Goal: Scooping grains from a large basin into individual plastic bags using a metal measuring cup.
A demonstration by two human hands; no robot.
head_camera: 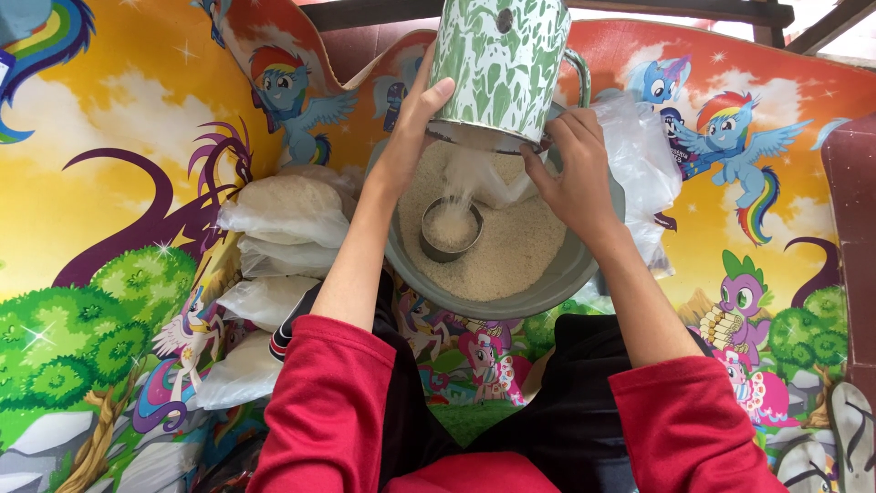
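Observation:
My left hand point(412, 123) grips the lower rim of a green-and-white enamel mug point(497, 64), tilted over a grey metal basin point(547, 288) full of white rice point(525, 246). Rice streams from the mug into a clear plastic bag point(484, 178). My right hand point(570, 173) pinches the bag's mouth under the mug. A small metal tin point(451, 230) sits upright in the rice, filled with grains, just below the stream.
Several filled clear bags of rice point(283, 215) lie stacked left of the basin on a colourful cartoon mat point(100, 228). Empty plastic bags point(639, 155) lie on the right. Sandals point(849, 429) sit at the lower right; a dark red wall edge point(853, 201) stands right.

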